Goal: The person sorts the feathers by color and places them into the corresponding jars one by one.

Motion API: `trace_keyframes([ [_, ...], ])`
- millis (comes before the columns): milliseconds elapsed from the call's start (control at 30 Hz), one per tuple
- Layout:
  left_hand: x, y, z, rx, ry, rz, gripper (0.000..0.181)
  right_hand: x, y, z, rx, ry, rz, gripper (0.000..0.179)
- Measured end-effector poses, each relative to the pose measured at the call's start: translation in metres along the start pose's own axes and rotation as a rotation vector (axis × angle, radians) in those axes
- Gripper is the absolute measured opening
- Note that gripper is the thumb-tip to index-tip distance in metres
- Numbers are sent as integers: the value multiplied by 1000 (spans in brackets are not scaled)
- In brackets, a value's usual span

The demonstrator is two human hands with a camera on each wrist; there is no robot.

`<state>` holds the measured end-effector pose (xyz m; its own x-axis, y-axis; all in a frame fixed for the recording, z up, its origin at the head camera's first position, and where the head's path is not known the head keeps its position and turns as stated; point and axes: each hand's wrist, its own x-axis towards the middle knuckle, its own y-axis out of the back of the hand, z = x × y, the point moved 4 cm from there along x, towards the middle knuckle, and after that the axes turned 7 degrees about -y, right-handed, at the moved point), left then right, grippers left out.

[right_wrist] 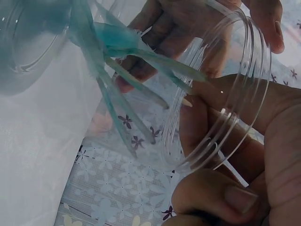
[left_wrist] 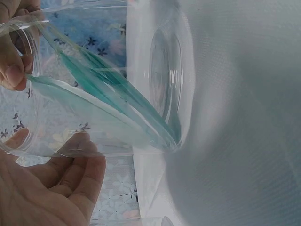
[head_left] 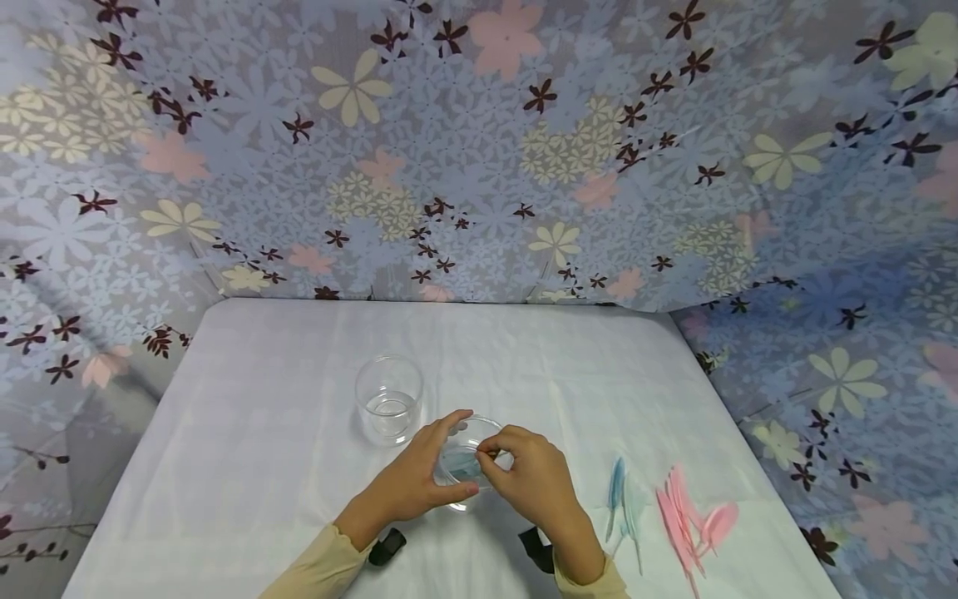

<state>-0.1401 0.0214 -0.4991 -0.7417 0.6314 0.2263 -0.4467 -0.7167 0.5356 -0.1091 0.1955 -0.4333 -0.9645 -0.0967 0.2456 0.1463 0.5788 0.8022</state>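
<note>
A clear plastic jar [head_left: 479,428] stands upright near the front middle of the white table, with several teal feathers [left_wrist: 106,77] leaning inside it. My left hand [head_left: 415,476] holds the jar, thumb on the near side and fingers round the far side by the rim. From the right, my right hand [head_left: 533,478] reaches to the jar's mouth. Its thumb and finger pinch the quill end of a pale mint feather [left_wrist: 89,106], whose vane slants down inside the jar. The other quills [right_wrist: 136,89] spread toward the opening in the right wrist view.
A second clear jar [head_left: 389,399] stands behind and left of the held one. To the right lie a blue feather [head_left: 616,487], pale mint feathers [head_left: 632,512] and several pink feathers [head_left: 679,507] on the white tablecloth [head_left: 284,391]. Flowered cloth [head_left: 486,166] hangs beyond the table.
</note>
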Motion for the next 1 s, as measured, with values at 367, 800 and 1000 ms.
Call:
trace_keyframes([
  [367, 0, 0, 1, 11, -5, -3, 87, 1, -2, 0, -36, 8, -47, 5],
  [800, 1, -2, 3, 9, 9, -7, 90, -1, 0, -1, -70, 24, -56, 7],
  [1000, 0, -1, 1, 36, 3, -2, 91, -9, 13, 1, -17, 72, 71, 4],
])
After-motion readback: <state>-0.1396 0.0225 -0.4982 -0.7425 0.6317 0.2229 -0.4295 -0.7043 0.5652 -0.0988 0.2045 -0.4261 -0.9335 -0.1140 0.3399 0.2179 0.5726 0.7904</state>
